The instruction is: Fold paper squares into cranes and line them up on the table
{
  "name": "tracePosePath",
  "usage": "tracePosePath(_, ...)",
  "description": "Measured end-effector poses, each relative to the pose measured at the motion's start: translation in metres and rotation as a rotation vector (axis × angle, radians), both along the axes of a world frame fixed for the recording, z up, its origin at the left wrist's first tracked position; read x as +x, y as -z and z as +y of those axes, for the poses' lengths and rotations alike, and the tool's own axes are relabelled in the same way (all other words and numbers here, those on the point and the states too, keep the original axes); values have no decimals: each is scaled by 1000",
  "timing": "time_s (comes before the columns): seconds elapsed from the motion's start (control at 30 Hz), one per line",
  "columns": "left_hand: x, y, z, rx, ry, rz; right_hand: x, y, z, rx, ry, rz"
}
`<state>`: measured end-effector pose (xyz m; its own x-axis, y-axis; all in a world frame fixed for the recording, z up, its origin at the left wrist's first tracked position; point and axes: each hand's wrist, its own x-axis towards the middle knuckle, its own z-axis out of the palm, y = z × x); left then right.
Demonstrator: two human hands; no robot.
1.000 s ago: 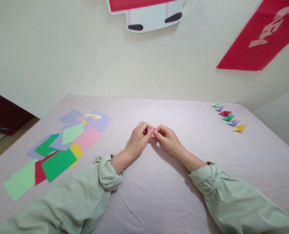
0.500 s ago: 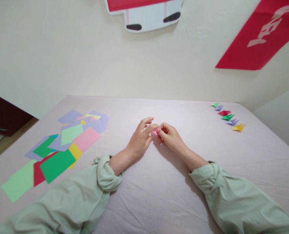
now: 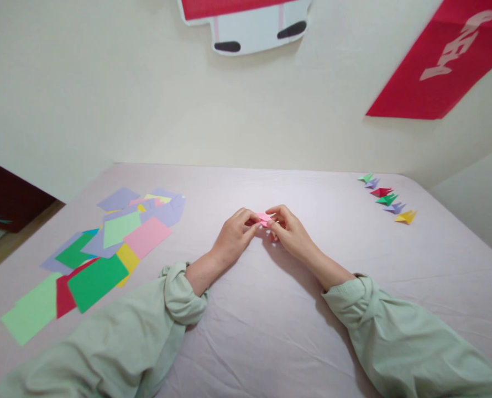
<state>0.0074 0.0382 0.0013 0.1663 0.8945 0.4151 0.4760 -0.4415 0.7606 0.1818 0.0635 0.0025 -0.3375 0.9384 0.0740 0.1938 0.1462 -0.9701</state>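
A small folded piece of pink paper (image 3: pixel 264 219) is held between my two hands over the middle of the table. My left hand (image 3: pixel 235 232) pinches its left side with thumb and fingers. On the other side, my right hand (image 3: pixel 291 232) grips the paper's right end, fingers curled. Parts of the paper are hidden behind my fingertips, so its exact shape is hard to make out.
Loose coloured paper sheets (image 3: pixel 99 283) overlap across the table's left side. Several small folded paper figures (image 3: pixel 386 199) stand in a slanting row at the far right. A pale cloth (image 3: pixel 271 331) covers the table, which meets the wall (image 3: pixel 246 121) behind.
My left hand's fingers, raised and spread before, have closed onto the left side of the pink paper. More of the paper shows between my hands. My right hand has barely shifted.
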Motion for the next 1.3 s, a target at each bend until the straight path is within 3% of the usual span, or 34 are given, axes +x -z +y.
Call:
tracePosePath(0.27, 3, 0, 0, -34, -40, 1, -1, -3, -7, 179, -83, -102)
tracePosePath(0.6, 2, 0, 0, -125, -1, -108, 1, 0, -4, 209, -10, -103)
tracePosePath(0.9, 5, 4, 1, -216, -53, -225, -2, 0, -5, 196, 45, -119)
tracePosePath(1.3, 8, 3, -1, -229, -144, -204, -4, 0, -9, 171, 47, -97)
